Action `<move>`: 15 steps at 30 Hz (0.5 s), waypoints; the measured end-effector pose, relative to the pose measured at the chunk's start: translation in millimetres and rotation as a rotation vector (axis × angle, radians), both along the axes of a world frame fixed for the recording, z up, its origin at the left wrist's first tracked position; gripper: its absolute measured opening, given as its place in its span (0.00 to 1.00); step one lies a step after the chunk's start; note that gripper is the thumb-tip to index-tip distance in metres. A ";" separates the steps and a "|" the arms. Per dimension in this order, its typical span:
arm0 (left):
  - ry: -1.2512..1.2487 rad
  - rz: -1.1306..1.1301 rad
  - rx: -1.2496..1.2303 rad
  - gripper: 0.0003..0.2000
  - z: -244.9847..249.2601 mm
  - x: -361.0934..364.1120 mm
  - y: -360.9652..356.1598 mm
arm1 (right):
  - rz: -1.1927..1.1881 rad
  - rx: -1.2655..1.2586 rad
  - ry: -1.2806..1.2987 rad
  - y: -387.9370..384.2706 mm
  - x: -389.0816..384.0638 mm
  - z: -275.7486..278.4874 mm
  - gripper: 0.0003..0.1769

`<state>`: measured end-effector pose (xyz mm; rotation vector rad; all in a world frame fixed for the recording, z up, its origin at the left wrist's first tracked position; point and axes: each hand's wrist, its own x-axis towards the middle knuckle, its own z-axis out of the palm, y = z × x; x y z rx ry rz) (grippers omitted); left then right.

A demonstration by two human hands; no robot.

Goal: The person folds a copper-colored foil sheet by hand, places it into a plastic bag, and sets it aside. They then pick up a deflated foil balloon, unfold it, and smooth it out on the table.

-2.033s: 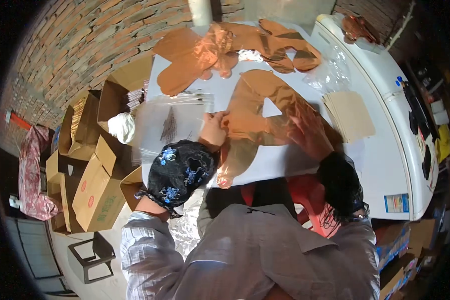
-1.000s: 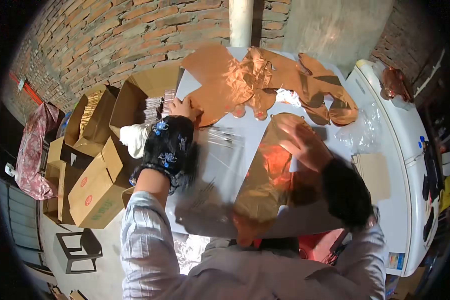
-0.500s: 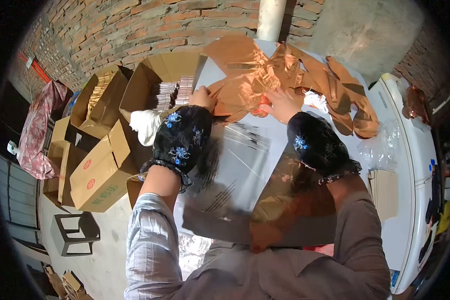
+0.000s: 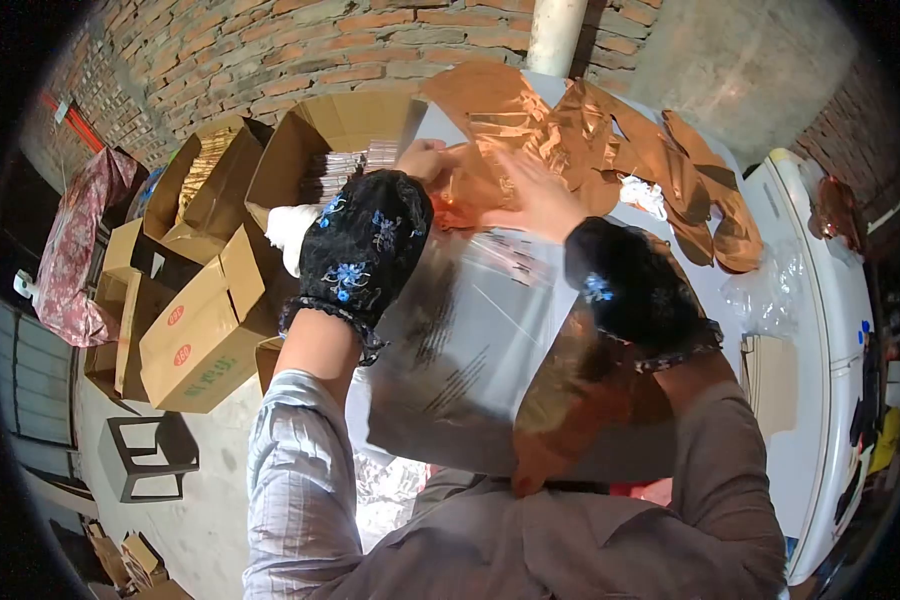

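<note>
Across the far end of the white table (image 4: pixel 685 262) lies the copper foil pile (image 4: pixel 570 130), long axis side to side, just ahead of both hands; the left hand (image 4: pixel 425 158) curls shut on its near edge; the right hand (image 4: pixel 535 195) rests against it, fingers spread.

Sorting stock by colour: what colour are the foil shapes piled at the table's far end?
Shiny copper-orange; the foil shapes show best in the head view.
</note>
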<state>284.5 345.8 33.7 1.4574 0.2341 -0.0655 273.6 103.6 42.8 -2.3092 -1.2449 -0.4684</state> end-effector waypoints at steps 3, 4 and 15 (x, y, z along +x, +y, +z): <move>-0.072 -0.033 -0.144 0.10 4.5 -10.0 -16.9 | -0.049 0.036 0.141 30.0 -4.4 -4.6 0.34; -0.057 -0.009 -0.031 0.12 2.1 -7.4 -13.3 | -0.134 0.035 0.189 35.3 -3.9 -2.4 0.25; 0.087 0.111 1.287 0.27 -25.3 -22.4 14.6 | -0.067 0.071 0.538 31.0 5.2 -19.2 0.15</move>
